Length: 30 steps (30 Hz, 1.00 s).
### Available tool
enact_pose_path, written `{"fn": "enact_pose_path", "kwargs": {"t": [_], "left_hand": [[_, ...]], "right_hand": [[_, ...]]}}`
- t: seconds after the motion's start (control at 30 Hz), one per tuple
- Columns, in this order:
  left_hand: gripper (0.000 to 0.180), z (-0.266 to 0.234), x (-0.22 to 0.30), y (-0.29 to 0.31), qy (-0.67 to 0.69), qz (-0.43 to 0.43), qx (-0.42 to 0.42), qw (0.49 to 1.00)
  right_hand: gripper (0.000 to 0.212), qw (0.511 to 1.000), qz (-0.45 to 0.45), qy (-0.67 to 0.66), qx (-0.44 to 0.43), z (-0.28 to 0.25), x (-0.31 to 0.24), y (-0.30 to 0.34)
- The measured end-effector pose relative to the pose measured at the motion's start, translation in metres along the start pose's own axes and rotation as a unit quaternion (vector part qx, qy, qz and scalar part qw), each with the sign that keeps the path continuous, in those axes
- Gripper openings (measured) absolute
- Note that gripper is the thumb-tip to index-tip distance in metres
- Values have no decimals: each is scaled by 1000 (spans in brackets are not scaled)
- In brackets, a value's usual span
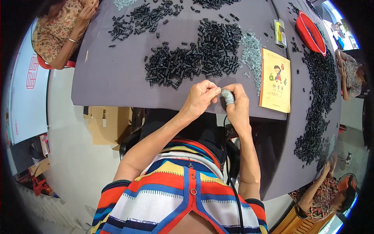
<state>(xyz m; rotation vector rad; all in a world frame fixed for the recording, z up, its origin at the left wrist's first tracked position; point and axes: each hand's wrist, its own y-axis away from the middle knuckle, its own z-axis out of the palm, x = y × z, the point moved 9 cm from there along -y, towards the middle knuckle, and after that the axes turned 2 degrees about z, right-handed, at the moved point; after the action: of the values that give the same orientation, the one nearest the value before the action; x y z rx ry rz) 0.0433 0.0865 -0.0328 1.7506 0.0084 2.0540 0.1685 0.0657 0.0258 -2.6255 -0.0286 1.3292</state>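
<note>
With the yellow booklet [276, 80] as landmark, the person's two hands meet to its left, over the table's [117, 85] near edge. The right hand [238, 102] has its fingers clamped around a silver-grey rounded tool [228, 96], left of the booklet. The left hand [202, 97], farther left of it, has thumb and fingertips pinched together beside the tool's tip; whether they grip something small cannot be told. Small silvery metal pieces [251, 52] lie along the booklet's left side, and heaped black parts [220, 46] farther left. Beyond the booklet and to its right sits a red basket [302, 36].
</note>
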Motion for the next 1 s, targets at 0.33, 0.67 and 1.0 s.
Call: {"fn": "enact_pose_path", "kwargs": {"t": [0.33,0.67,1.0], "left_hand": [[15,-4,-3,0,52,-29,8,998],[11,-1,-5,0,106,-22,-19,994],[10,0,-4,0,78,-5,-19,997]], "right_hand": [[29,997,5,25,74,-30,17,-14],[21,985,94,-133,-49,11,5,2],[19,989,65,-120,-48,14,6,3]]}}
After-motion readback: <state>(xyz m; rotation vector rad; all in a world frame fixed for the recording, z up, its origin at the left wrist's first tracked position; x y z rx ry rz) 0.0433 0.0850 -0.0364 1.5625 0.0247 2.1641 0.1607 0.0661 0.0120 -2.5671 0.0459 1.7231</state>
